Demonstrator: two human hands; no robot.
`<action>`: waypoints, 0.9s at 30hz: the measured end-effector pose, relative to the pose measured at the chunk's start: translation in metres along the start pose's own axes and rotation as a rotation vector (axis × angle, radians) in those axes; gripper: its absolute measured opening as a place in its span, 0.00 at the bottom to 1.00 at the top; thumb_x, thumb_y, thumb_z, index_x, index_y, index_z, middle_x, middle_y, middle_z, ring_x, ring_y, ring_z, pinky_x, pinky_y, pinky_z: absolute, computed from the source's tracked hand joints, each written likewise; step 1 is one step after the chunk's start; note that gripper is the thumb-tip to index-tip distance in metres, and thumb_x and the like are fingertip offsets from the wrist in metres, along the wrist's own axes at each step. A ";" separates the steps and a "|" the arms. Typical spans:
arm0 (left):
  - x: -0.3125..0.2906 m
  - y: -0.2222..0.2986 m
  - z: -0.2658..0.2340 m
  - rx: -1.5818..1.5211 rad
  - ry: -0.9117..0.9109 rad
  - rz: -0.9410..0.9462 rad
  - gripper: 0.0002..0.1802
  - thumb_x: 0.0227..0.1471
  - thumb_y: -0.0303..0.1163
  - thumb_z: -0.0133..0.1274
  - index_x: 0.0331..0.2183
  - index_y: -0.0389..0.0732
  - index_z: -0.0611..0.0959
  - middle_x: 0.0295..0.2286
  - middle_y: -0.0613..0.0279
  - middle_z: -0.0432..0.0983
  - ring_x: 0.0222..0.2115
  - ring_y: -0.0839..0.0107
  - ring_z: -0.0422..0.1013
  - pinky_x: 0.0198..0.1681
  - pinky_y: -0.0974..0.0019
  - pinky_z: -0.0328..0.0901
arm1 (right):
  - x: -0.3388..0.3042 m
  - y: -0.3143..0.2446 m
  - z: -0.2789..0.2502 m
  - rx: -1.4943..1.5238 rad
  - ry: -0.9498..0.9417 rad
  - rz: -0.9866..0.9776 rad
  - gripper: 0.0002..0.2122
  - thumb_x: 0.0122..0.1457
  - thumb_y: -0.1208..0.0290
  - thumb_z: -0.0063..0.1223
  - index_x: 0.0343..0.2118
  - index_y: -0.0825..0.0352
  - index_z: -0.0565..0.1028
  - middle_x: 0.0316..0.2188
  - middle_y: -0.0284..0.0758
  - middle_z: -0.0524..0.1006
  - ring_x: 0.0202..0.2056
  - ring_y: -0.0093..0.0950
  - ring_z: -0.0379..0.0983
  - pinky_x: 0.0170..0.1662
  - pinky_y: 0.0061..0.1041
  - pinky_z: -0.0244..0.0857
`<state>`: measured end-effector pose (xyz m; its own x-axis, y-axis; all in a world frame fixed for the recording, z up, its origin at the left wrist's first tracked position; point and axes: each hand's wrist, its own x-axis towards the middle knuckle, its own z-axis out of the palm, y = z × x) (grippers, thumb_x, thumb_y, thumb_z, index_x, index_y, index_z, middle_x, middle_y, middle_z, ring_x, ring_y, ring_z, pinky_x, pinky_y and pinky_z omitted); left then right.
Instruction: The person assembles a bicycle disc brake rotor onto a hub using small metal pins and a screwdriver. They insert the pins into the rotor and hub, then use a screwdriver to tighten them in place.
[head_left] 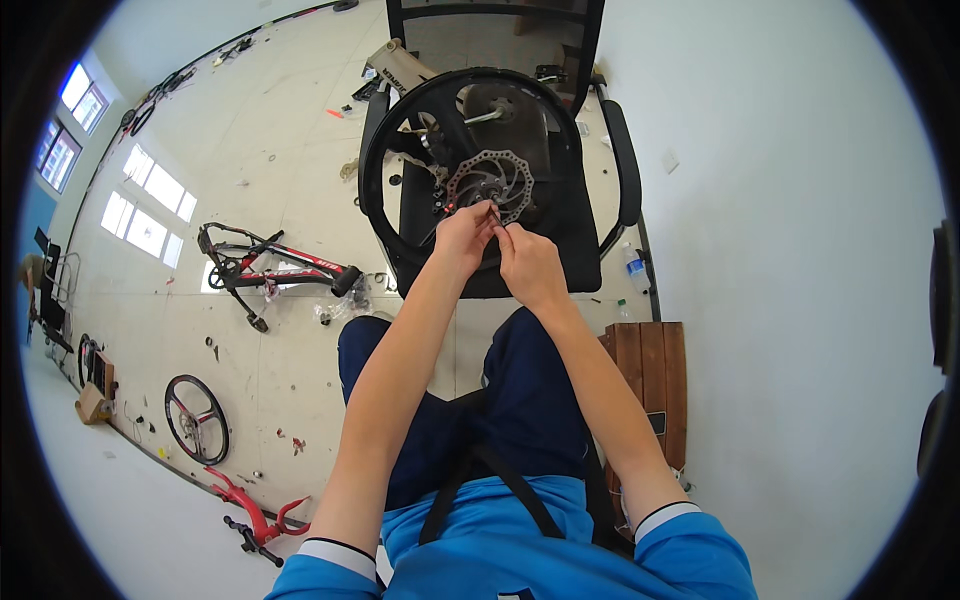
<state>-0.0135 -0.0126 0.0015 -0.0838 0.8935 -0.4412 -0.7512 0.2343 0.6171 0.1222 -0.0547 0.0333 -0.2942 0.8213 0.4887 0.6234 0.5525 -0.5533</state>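
Rotor (pixel 488 183) already set at wheel (pixel 371 180) centre; fastening can't be told. Small dark piece (pixel 497 215) pinched by left hand (pixel 467 236) and right hand (pixel 531 264).

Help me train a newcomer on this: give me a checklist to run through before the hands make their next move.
1. Wheel lying over the seat of the black chair: ok.
2. Brake disc on the wheel's upper side, facing the person: ok.
3. Left hand and right hand both at the disc's near side, fingertips close together: ok.
4. What the fingers hold: cannot tell, too small.
5. Disc fully fastened: cannot tell, too small.
6. Floor beside the chair free of loose items: not ok, clear plastic wrapping lies near the bike frame.
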 end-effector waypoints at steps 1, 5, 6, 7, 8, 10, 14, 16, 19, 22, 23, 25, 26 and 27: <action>0.003 -0.001 -0.005 0.004 -0.017 -0.001 0.05 0.60 0.26 0.55 0.35 0.35 0.82 0.31 0.63 0.78 0.33 0.74 0.74 0.38 0.72 0.70 | -0.001 0.000 0.002 0.011 0.005 -0.004 0.12 0.67 0.69 0.49 0.27 0.70 0.72 0.22 0.48 0.77 0.26 0.50 0.75 0.28 0.44 0.69; 0.004 -0.003 -0.007 -0.003 -0.046 -0.005 0.05 0.60 0.27 0.55 0.36 0.35 0.82 0.31 0.64 0.79 0.32 0.74 0.75 0.37 0.72 0.70 | -0.004 0.001 0.004 0.018 0.021 -0.016 0.12 0.66 0.69 0.49 0.27 0.70 0.72 0.22 0.48 0.77 0.25 0.50 0.75 0.28 0.44 0.68; 0.003 -0.003 -0.005 -0.002 -0.042 -0.005 0.05 0.60 0.27 0.55 0.36 0.35 0.82 0.31 0.64 0.79 0.32 0.74 0.75 0.38 0.72 0.70 | -0.005 0.001 0.004 0.014 0.025 -0.016 0.12 0.67 0.69 0.49 0.27 0.70 0.72 0.22 0.48 0.77 0.25 0.50 0.75 0.28 0.44 0.68; 0.002 -0.002 -0.003 -0.001 -0.039 -0.005 0.05 0.60 0.27 0.55 0.37 0.35 0.82 0.32 0.63 0.79 0.32 0.74 0.75 0.38 0.72 0.70 | -0.004 0.001 0.003 0.008 0.028 -0.017 0.12 0.67 0.69 0.50 0.27 0.70 0.72 0.21 0.48 0.76 0.25 0.50 0.75 0.27 0.44 0.68; 0.000 -0.002 -0.002 0.000 -0.036 -0.005 0.05 0.60 0.27 0.55 0.37 0.35 0.82 0.32 0.63 0.79 0.32 0.74 0.75 0.38 0.72 0.70 | -0.004 0.000 0.002 0.002 0.031 -0.017 0.12 0.67 0.69 0.50 0.27 0.70 0.71 0.21 0.48 0.76 0.25 0.50 0.75 0.27 0.44 0.68; 0.000 -0.002 -0.003 0.010 -0.065 0.002 0.05 0.60 0.27 0.54 0.37 0.35 0.82 0.32 0.63 0.79 0.33 0.74 0.75 0.39 0.72 0.70 | -0.005 0.001 0.002 0.002 0.036 -0.015 0.12 0.67 0.69 0.50 0.27 0.69 0.71 0.21 0.47 0.76 0.24 0.50 0.75 0.27 0.44 0.67; -0.003 -0.002 0.001 0.002 -0.065 0.006 0.06 0.60 0.27 0.54 0.37 0.35 0.82 0.32 0.63 0.79 0.33 0.74 0.75 0.40 0.72 0.70 | -0.007 0.002 0.003 0.015 0.040 -0.011 0.12 0.66 0.69 0.50 0.26 0.69 0.71 0.21 0.47 0.76 0.24 0.50 0.74 0.27 0.44 0.67; -0.001 -0.003 0.000 0.003 -0.077 0.012 0.05 0.60 0.27 0.54 0.37 0.35 0.81 0.32 0.63 0.79 0.33 0.74 0.75 0.40 0.72 0.70 | -0.007 0.002 0.003 0.021 0.037 -0.011 0.12 0.66 0.69 0.50 0.26 0.69 0.71 0.21 0.47 0.76 0.24 0.50 0.74 0.27 0.44 0.67; 0.001 -0.001 -0.001 0.005 -0.072 0.006 0.05 0.60 0.27 0.55 0.36 0.35 0.81 0.32 0.63 0.79 0.33 0.74 0.75 0.40 0.72 0.71 | -0.005 0.005 0.003 0.039 0.030 -0.010 0.12 0.66 0.69 0.50 0.26 0.69 0.71 0.21 0.47 0.76 0.24 0.50 0.74 0.27 0.44 0.67; 0.005 0.000 -0.001 0.003 -0.069 0.001 0.04 0.59 0.25 0.56 0.35 0.34 0.82 0.31 0.62 0.79 0.32 0.73 0.75 0.39 0.70 0.71 | -0.001 0.008 0.001 0.049 0.045 -0.028 0.12 0.66 0.69 0.51 0.26 0.70 0.72 0.20 0.47 0.75 0.24 0.48 0.74 0.26 0.43 0.66; 0.007 0.000 -0.001 0.002 -0.069 0.001 0.04 0.58 0.24 0.56 0.34 0.34 0.83 0.31 0.61 0.79 0.31 0.72 0.75 0.38 0.69 0.71 | 0.002 0.012 0.000 0.048 0.066 -0.044 0.12 0.66 0.70 0.51 0.26 0.71 0.73 0.19 0.47 0.75 0.23 0.47 0.74 0.26 0.40 0.65; 0.012 -0.001 -0.001 -0.015 -0.075 0.002 0.04 0.57 0.24 0.56 0.33 0.33 0.83 0.31 0.61 0.79 0.32 0.71 0.75 0.39 0.68 0.72 | 0.003 0.011 -0.001 0.082 0.083 0.003 0.13 0.66 0.70 0.51 0.26 0.72 0.74 0.17 0.46 0.74 0.20 0.43 0.74 0.25 0.37 0.65; 0.013 -0.003 -0.002 -0.023 -0.077 0.002 0.04 0.57 0.24 0.57 0.33 0.33 0.82 0.31 0.60 0.79 0.32 0.71 0.75 0.39 0.68 0.73 | 0.003 0.009 -0.002 0.117 0.080 0.068 0.14 0.67 0.69 0.50 0.26 0.72 0.74 0.16 0.46 0.73 0.19 0.41 0.74 0.24 0.35 0.64; 0.012 -0.004 0.002 -0.028 -0.060 0.004 0.04 0.57 0.24 0.57 0.33 0.33 0.82 0.31 0.60 0.79 0.32 0.71 0.75 0.39 0.68 0.73 | 0.004 0.008 -0.004 0.148 0.083 0.132 0.15 0.67 0.69 0.50 0.25 0.72 0.74 0.14 0.45 0.73 0.17 0.38 0.74 0.23 0.34 0.64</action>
<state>-0.0100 -0.0015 -0.0047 -0.0477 0.9160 -0.3984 -0.7692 0.2207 0.5997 0.1287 -0.0475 0.0333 -0.1525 0.8768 0.4561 0.5372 0.4609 -0.7064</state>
